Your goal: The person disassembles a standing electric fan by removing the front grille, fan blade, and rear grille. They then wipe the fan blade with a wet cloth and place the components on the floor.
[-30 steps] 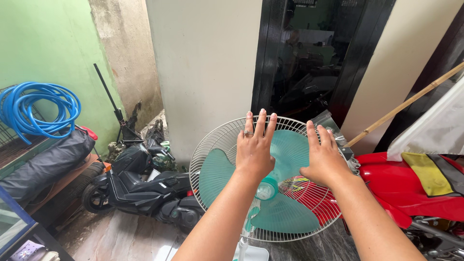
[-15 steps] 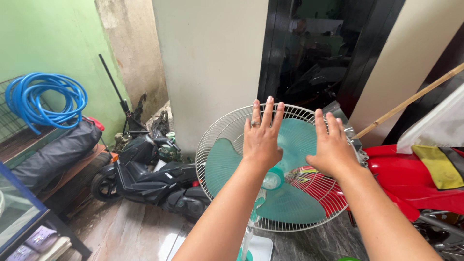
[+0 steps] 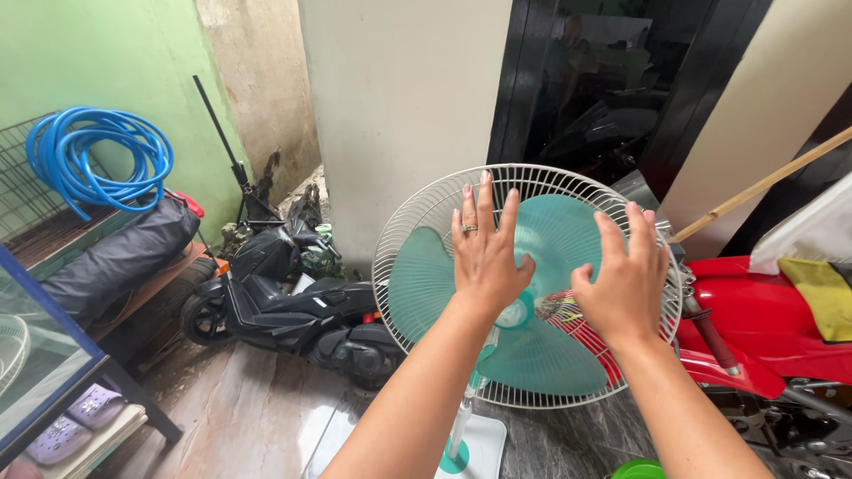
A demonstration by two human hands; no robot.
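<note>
Behind everything rose a pale wall [image 3: 404, 106] with a dark glass door [image 3: 612, 89] beside it, and a green wall [image 3: 98, 53] on the left carried a coiled blue hose [image 3: 98, 160]. A black scooter [image 3: 284, 310] lay low on the wet floor [image 3: 240, 408] to the left, and a red motorbike [image 3: 772, 328] stood at the right with a bamboo pole [image 3: 763, 186] slanting above it. Between them stood the fan [image 3: 532, 284], its white wire guard facing you and its teal blades at rest inside, the stem going down to a white base [image 3: 475, 443] on the floor. Over the last second the fan had come closer and higher in your view, and both your hands had risen with it toward the upper half of the guard. Your left hand [image 3: 486, 257] lay flat against the wire just above the hub, fingers [image 3: 485, 200] straight and close together, holding nothing; a ring showed on one of them. Your right hand [image 3: 626, 284] had loosened: its fingers [image 3: 635, 235] had spread apart and curled a little near the right rim, and you could not tell whether they touched the wire. To my eye, that shift read as you feeling over the guard for a grip rather than lifting it yet.
</note>
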